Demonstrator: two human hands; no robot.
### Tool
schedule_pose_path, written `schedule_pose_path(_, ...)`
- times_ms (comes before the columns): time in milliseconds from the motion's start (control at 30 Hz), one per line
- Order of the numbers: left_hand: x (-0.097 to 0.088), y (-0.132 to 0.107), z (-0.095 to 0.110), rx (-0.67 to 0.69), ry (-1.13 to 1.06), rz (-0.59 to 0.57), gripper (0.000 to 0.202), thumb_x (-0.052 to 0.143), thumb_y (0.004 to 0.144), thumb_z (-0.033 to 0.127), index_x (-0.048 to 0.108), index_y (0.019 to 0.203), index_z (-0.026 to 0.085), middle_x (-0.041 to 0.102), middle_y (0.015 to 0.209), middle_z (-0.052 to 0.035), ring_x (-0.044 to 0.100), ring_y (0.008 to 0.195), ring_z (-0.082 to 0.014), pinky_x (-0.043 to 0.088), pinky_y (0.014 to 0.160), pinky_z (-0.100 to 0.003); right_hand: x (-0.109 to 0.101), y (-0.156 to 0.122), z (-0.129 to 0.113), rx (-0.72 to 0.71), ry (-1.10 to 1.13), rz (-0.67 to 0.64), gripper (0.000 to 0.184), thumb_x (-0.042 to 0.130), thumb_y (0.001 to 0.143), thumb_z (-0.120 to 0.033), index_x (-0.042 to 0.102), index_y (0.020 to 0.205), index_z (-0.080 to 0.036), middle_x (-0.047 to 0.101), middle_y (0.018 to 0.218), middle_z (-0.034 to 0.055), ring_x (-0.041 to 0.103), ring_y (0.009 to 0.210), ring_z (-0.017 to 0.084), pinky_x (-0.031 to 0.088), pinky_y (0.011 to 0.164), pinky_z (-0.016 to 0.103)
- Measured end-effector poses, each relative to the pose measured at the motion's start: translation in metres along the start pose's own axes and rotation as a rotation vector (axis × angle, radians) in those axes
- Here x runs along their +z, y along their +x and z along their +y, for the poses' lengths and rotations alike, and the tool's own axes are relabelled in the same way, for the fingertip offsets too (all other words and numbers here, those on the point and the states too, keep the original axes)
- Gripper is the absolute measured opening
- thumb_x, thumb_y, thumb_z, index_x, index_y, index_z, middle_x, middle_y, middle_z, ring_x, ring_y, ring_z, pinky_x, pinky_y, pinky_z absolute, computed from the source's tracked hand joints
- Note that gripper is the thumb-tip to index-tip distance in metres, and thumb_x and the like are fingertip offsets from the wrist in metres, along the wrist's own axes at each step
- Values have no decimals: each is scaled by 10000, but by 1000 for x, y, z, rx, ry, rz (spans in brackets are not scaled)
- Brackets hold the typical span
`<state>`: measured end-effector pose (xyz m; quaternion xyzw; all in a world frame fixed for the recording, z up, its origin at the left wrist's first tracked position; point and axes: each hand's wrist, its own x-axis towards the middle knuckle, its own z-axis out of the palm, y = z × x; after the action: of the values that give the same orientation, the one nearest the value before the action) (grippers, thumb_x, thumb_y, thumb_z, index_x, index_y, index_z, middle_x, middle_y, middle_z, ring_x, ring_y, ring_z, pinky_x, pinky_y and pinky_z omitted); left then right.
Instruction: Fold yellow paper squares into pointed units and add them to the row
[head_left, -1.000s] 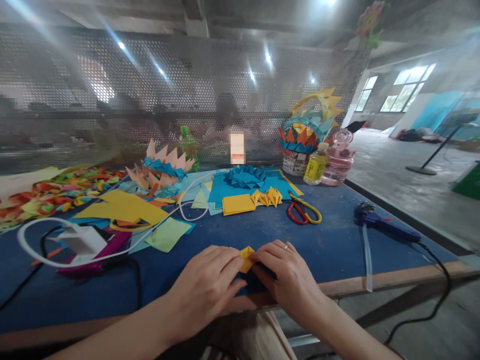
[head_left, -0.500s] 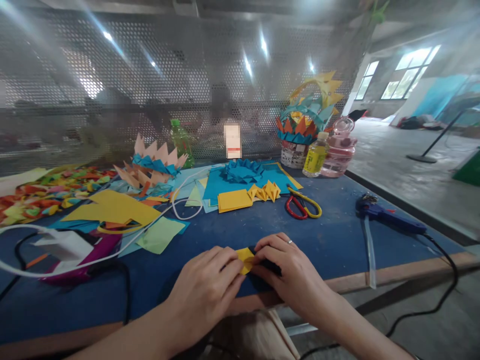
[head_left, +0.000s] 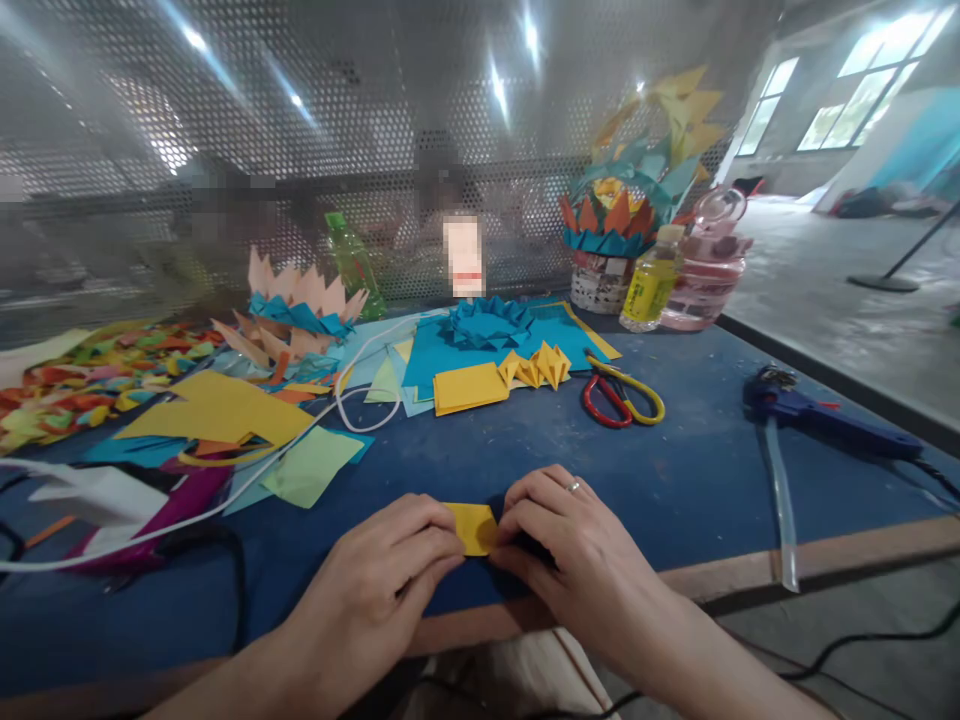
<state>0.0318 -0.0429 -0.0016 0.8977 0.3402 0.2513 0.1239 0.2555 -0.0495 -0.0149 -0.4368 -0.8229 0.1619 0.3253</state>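
A small folded yellow paper piece (head_left: 471,527) lies on the blue table (head_left: 675,480) near its front edge. My left hand (head_left: 375,590) presses on its left side with curled fingers. My right hand (head_left: 570,545), a ring on one finger, pinches its right side. Beyond them lie a stack of yellow paper (head_left: 469,386) and a row of folded yellow points (head_left: 541,366).
Red and yellow scissors (head_left: 622,400) and a blue glue gun (head_left: 821,415) lie to the right. Loose coloured sheets, a white cable (head_left: 352,400) and folded paper crowns (head_left: 296,310) fill the left. Bottles (head_left: 656,290) and a paper basket stand at the back by a perforated metal screen.
The yellow piece now lies flatter and shows more between my hands. The camera has tipped down and moved closer to the table.
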Motion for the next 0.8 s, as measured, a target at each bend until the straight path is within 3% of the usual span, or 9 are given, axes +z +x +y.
schedule_pose_path(133, -1, 3, 3, -157, -163, 18, 184, 552, 961, 106, 620, 833, 218, 588, 905, 22, 583, 837, -106, 438, 762, -193, 0, 4, -2, 18, -4, -13, 127, 708, 875, -110, 660, 811, -209, 653, 937, 5, 558, 900, 199, 421, 795, 357)
schedule_pose_path(367, -2, 9, 2, -268, -202, 34, 211, 543, 953, 165, 577, 750, 211, 565, 858, 30, 580, 763, -93, 436, 716, -191, -2, 6, -6, 82, 38, -13, 135, 624, 866, -104, 634, 788, -215, 616, 931, 28, 522, 897, 228, 416, 757, 384)
schedule_pose_path(800, 3, 14, 5, -292, -151, 79, 205, 539, 893, 105, 535, 710, 196, 565, 810, 30, 579, 749, -95, 436, 690, -206, 8, 7, -2, 75, -16, 34, 135, 602, 879, -151, 615, 755, -203, 622, 920, 48, 534, 862, 234, 415, 716, 393)
